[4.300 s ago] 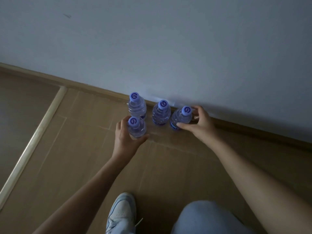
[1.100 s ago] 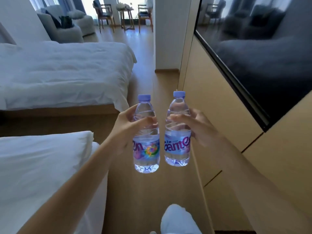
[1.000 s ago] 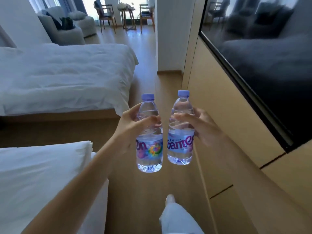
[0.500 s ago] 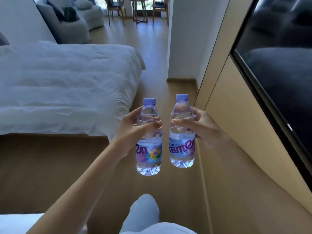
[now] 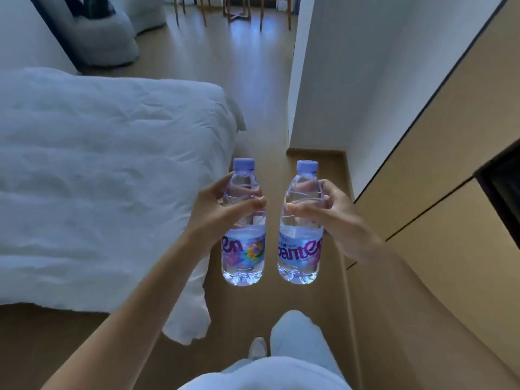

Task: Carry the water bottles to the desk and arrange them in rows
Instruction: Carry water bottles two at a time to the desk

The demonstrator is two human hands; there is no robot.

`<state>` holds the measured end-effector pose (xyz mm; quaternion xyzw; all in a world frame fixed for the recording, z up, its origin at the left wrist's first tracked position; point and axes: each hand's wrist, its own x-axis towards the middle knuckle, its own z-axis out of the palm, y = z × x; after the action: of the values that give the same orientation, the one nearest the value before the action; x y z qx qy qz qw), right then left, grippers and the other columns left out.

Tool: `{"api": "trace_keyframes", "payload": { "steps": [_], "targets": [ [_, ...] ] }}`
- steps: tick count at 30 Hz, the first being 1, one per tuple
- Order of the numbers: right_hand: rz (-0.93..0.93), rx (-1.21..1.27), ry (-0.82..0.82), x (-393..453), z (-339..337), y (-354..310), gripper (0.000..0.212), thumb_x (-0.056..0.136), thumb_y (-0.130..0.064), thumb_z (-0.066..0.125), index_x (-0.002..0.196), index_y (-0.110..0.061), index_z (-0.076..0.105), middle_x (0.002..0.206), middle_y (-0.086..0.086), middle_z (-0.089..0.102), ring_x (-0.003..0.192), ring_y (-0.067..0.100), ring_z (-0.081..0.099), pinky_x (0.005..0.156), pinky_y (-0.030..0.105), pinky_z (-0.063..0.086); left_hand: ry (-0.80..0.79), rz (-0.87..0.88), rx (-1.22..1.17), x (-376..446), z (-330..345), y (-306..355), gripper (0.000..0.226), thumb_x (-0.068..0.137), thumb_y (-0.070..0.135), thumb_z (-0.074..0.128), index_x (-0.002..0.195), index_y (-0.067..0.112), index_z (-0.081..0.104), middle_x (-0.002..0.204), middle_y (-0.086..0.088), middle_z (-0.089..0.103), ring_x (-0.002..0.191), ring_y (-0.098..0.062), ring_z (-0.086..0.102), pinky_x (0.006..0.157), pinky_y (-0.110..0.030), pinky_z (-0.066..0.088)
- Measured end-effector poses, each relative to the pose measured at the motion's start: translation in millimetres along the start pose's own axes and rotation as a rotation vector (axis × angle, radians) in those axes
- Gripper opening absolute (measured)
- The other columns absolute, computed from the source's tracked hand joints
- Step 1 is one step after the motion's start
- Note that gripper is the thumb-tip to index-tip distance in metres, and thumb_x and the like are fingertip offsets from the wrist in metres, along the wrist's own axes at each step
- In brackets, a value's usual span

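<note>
Two bottles: both are held upright in the air, side by side and a little apart, above a wooden floor (image 5: 253, 80).
Left bottle (image 5: 244, 243): clear plastic, purple cap, blue label with pink letters and a colourful swirl.
Left hand (image 5: 218, 209): grips the left bottle around its upper body, thumb across the front, fingers curled behind.
Right bottle (image 5: 300, 243): same kind, purple cap, blue label with pink lettering, leaning slightly to the right at the top.
Right hand (image 5: 327, 212): grips the right bottle around its upper body, thumb across the front, fingers wrapped behind.
Arms: both bare forearms reach forward from the lower edge of the view.
Bed (image 5: 98, 178): covered in a rumpled white duvet, on the left, one corner hanging toward the floor.
Wall (image 5: 351, 80): white, ahead on the right.
Panels (image 5: 450, 164): light wood with dark seams, along the right side.
Armchair (image 5: 107, 38): grey, far off at upper left.
Legs: pale trousers and one light shoe (image 5: 257, 349) show at the bottom.
</note>
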<state>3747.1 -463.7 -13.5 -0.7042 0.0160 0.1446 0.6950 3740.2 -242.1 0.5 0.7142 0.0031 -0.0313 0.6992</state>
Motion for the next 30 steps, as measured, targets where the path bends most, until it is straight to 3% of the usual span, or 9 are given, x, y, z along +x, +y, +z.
{"api": "trace_keyframes", "payload": {
  "steps": [3,9,16,21,30],
  "targets": [
    [-0.002,0.007,0.014,90.6,-15.4,-16.0,0.066,0.064,-0.025,0.086,0.119,-0.008,0.054,0.100,0.009,0.076,0.092,0.026,0.075,0.081,0.035,0.059,0.007,-0.011,-0.001,95.1,-3.5,-2.2,0.032,0.070,0.010,0.084,0.099,0.010,0.073,0.087,-0.002,0.077,0.080,-0.023,0.075,0.064,-0.027,0.056],
    [-0.042,-0.001,-0.025,296.0,-52.8,-55.4,0.066,0.062,-0.024,0.087,0.119,-0.009,0.057,0.099,0.011,0.076,0.090,0.029,0.075,0.079,0.038,0.060,0.019,0.025,0.034,299.9,-9.1,-3.7,0.031,0.070,0.007,0.085,0.098,0.015,0.074,0.091,-0.002,0.077,0.081,-0.019,0.075,0.068,-0.025,0.056],
    [-0.070,-0.023,-0.080,526.8,-78.7,-129.9,0.062,0.065,-0.025,0.086,0.119,-0.014,0.056,0.103,0.007,0.076,0.091,0.027,0.075,0.082,0.040,0.060,0.088,0.055,0.042,522.7,-36.5,32.6,0.041,0.059,0.038,0.085,0.097,0.031,0.074,0.096,0.004,0.076,0.084,-0.015,0.074,0.065,-0.021,0.055],
    [-0.098,-0.053,-0.049,692.1,-82.7,-150.6,0.057,0.063,-0.025,0.089,0.111,-0.023,0.058,0.102,0.004,0.076,0.091,0.025,0.075,0.082,0.042,0.059,0.101,0.080,0.068,686.3,-66.3,25.0,0.040,0.065,0.025,0.085,0.103,0.027,0.071,0.097,0.006,0.076,0.087,-0.014,0.073,0.069,-0.021,0.057],
    [-0.109,-0.046,0.037,966.9,-91.3,-221.6,0.053,0.062,-0.031,0.088,0.107,-0.027,0.059,0.097,-0.007,0.075,0.089,0.014,0.074,0.068,0.019,0.057,0.000,0.084,0.100,984.1,-116.6,39.3,0.041,0.066,0.014,0.089,0.099,0.030,0.071,0.087,0.008,0.076,0.075,-0.006,0.071,0.063,-0.013,0.051]
  ]
}}
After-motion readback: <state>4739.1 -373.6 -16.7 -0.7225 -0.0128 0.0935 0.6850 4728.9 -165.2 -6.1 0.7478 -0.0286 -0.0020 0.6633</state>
